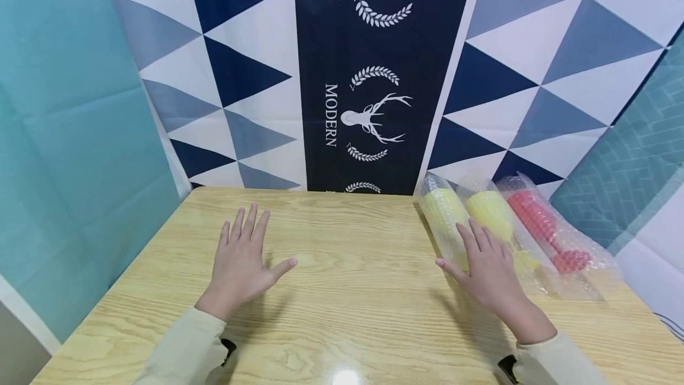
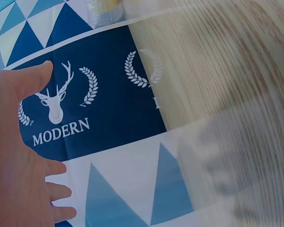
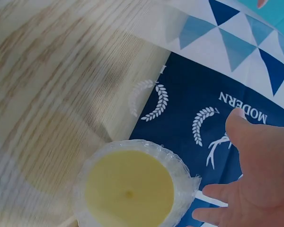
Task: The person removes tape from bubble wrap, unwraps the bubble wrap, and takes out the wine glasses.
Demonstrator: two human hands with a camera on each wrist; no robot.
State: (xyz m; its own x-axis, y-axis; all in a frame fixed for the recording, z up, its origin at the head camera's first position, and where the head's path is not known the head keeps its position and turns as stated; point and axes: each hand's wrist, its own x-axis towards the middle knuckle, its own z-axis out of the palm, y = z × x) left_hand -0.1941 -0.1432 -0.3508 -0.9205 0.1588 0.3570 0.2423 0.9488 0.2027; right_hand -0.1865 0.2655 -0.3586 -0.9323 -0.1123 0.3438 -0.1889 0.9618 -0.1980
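My left hand (image 1: 241, 263) is held over the left part of the wooden table (image 1: 342, 296), palm down, fingers straight and thumb spread; it holds nothing. On the right, my right hand (image 1: 490, 272) has its fingers extended too, and it overlaps the wrapped things in the head view. Those are a yellow cylinder-like piece (image 1: 442, 207), a yellow goblet-shaped piece (image 1: 487, 210) and a red goblet-shaped piece (image 1: 534, 215), each lying in clear bubble wrap. In the right wrist view, a round yellow end (image 3: 128, 189) inside its wrap appears beside the right fingers. Part of the yellow pieces is hidden behind that hand.
Behind the table hangs a cloth (image 1: 256, 76) with blue and white triangles and a dark band of deer heads. Teal cloth (image 1: 69, 123) covers the left side, and patterned teal cloth (image 1: 630, 147) the right. The wrapped pieces lie along the table's right edge.
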